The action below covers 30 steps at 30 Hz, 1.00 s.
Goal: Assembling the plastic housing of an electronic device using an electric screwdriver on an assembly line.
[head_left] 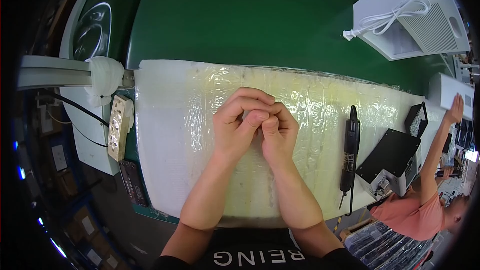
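Observation:
My left hand (234, 122) and my right hand (281, 137) meet above the middle of a plastic-wrapped white and yellowish mat (165, 135). The fingers of both are curled and laid against each other, left over right, with the thumbs side by side in front. No object shows in either hand, though the space between the palms is partly hidden. Off to the right of my hands, a black electric screwdriver (348, 157) lies on the mat, its bit toward me and its cord beside it.
Beyond the mat spreads a green worktop (240, 20). A white vented housing (415, 20) with a coiled white cord stands far right. Nearer are a black panel (391, 155) and a small black box (416, 119). A power strip (118, 127) sits left. A co-worker's arm (434, 155) reaches in at right.

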{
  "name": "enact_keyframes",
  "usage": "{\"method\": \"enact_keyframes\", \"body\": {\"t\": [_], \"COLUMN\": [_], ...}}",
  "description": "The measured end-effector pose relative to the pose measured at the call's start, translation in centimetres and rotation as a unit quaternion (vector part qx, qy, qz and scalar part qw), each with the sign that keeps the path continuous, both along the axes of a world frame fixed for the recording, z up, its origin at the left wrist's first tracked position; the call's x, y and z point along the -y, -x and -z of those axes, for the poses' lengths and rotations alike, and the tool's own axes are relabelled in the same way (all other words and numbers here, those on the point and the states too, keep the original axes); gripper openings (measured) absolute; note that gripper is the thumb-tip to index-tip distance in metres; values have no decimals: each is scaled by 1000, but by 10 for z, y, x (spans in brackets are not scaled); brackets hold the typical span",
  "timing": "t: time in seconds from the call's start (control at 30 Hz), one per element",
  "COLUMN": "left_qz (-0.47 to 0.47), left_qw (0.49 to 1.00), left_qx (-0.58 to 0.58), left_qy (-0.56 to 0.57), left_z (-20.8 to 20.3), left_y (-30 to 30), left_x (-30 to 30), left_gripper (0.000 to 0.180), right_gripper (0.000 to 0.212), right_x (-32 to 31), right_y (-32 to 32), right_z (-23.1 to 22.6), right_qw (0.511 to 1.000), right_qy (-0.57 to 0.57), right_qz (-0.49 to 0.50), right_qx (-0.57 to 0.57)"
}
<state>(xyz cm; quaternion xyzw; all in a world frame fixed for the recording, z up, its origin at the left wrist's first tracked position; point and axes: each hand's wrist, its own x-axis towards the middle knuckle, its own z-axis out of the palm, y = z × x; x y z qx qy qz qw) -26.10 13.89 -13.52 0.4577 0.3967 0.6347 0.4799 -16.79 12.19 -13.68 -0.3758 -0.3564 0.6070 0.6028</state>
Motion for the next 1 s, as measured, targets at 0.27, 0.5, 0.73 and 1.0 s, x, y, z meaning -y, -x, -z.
{"method": "enact_keyframes", "body": {"t": [0.27, 0.5, 0.73, 1.0], "left_qz": [1, 140, 164, 188], "left_qw": [1000, 927, 780, 780], "left_qx": [-2, 340, 597, 594], "left_qy": [21, 69, 88, 64], "left_z": [-4, 8, -21, -22], "left_y": [1, 11, 11, 12], "left_x": [3, -5, -9, -8], "left_gripper": [12, 65, 78, 75], "right_gripper": [35, 44, 42, 37], "right_x": [0, -14, -19, -17], "right_y": [2, -9, -16, -14], "right_z": [-6, -11, -6, -9], "right_qw": [999, 960, 918, 919], "right_qy": [7, 126, 147, 187], "right_qz": [-4, 5, -7, -14], "right_qx": [32, -251, -368, -348]}}
